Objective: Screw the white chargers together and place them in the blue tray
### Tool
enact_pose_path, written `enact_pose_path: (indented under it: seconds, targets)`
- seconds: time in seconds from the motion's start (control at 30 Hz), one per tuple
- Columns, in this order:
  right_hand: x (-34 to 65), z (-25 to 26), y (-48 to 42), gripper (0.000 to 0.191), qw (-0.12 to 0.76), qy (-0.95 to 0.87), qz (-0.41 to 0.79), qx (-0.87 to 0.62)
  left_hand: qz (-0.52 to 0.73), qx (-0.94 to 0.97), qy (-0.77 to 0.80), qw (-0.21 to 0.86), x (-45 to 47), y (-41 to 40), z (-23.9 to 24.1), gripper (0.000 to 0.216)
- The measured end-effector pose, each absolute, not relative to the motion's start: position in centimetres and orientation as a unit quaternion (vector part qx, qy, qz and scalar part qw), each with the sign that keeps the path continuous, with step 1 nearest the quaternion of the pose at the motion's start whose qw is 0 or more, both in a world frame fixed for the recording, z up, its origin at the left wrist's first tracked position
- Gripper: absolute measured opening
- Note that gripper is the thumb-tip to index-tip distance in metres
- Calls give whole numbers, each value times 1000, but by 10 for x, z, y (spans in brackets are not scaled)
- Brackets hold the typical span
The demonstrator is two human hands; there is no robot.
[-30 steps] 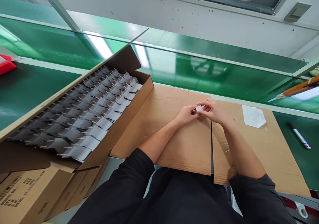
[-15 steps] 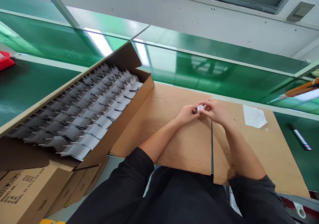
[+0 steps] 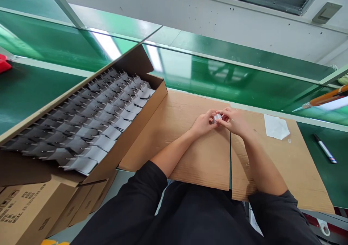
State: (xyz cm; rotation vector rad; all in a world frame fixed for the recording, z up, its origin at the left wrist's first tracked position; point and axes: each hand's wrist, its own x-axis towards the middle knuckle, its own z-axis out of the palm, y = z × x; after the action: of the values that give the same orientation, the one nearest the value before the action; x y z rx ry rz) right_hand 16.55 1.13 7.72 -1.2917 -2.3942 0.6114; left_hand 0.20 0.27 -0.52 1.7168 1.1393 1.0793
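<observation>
Both hands meet over the cardboard, holding one small white plug adapter (image 3: 217, 118) between their fingertips. My left hand (image 3: 203, 124) grips its left side, fingers curled in. From the right, my right hand (image 3: 235, 121) pinches it with thumb and fingers, which cover part of it. To the left stands a long open carton (image 3: 141, 129) with rows of similar white adapters (image 3: 108, 109), their metal pins pointing up. Beneath my hands lies a brown cardboard sheet (image 3: 201, 161).
A white paper piece (image 3: 276, 126) lies on the right cardboard, with a marker pen (image 3: 325, 148) beyond it on the green bench. An orange-handled tool (image 3: 326, 97) juts in at the right edge. Closed cartons (image 3: 35, 208) stand lower left; a red tray (image 3: 4, 64) sits far left.
The whole view has shifted slightly. Both hands stay in the same place on the adapter, with only small finger movement.
</observation>
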Motion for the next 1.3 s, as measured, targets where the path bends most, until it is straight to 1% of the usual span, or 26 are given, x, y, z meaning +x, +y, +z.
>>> enact_pose_path:
  seconds: [0.07, 0.1, 0.2, 0.27, 0.4, 0.47, 0.53, 0.6, 0.7, 0.9, 1.0, 1.13, 1.3]
  targets:
    - [169, 76, 14, 31, 186, -830, 257, -458, 468, 644, 441, 415, 4, 2, -8, 50]
    - [170, 76, 16, 36, 195, -819, 283, -461, 479, 634, 438, 420, 4, 1, -9, 49]
    - [173, 72, 19, 47, 224, -777, 364, -463, 476, 637, 434, 424, 3, 0, -8, 36]
    - [173, 69, 21, 49, 254, -746, 407, -462, 469, 642, 431, 426, 2, 0, -7, 29]
    - [175, 67, 27, 44, 343, -662, 473, -470, 484, 597, 443, 462, -1, 3, -4, 31]
    - [179, 68, 29, 39, 385, -636, 469, -477, 497, 553, 428, 515, -3, 5, -1, 36]
    - [183, 69, 31, 36, 403, -632, 451, -485, 506, 498, 399, 580, -5, 7, 3, 43]
    - [186, 68, 32, 38, 379, -640, 461, -484, 509, 444, 387, 628, -7, 8, 8, 49]
    - [185, 63, 31, 42, 325, -656, 497, -467, 498, 378, 410, 664, -9, 8, 15, 52]
    - [178, 60, 28, 40, 307, -645, 517, -472, 467, 312, 435, 704, -8, 7, 20, 47]
    - [180, 64, 26, 40, 292, -640, 524, -481, 469, 325, 429, 700, -7, 7, 17, 50]
    - [187, 69, 24, 39, 235, -662, 535, -469, 485, 394, 406, 667, -6, 8, 10, 56]
    - [189, 68, 29, 43, 177, -691, 516, -474, 491, 493, 347, 629, -7, 16, 2, 52]
